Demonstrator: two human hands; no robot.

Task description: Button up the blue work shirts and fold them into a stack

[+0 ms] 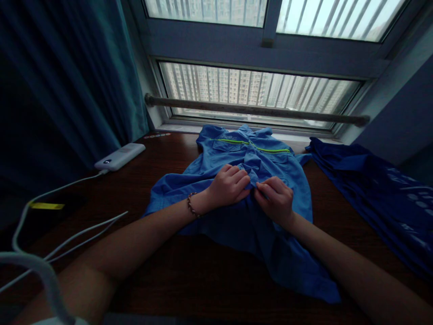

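A blue work shirt (216, 160) with a bright yellow-green stripe across the chest lies spread on the dark wooden table, its collar toward the window. My left hand (230, 185), with a braided bracelet at the wrist, is closed on the front of the shirt near the middle. Close beside it, my right hand (274, 198) pinches the cloth at the front opening between thumb and fingers. Whether a button sits between the fingertips is too small to make out. One sleeve stretches left under my left forearm; the other hangs toward the lower right.
Folded dark blue cloth with white print (379, 194) lies at the right. At the left are a white power bank (120, 156) and white cables (77, 239). Beyond the table, a metal rail (257, 109) crosses the window; a blue curtain (67, 81) hangs left.
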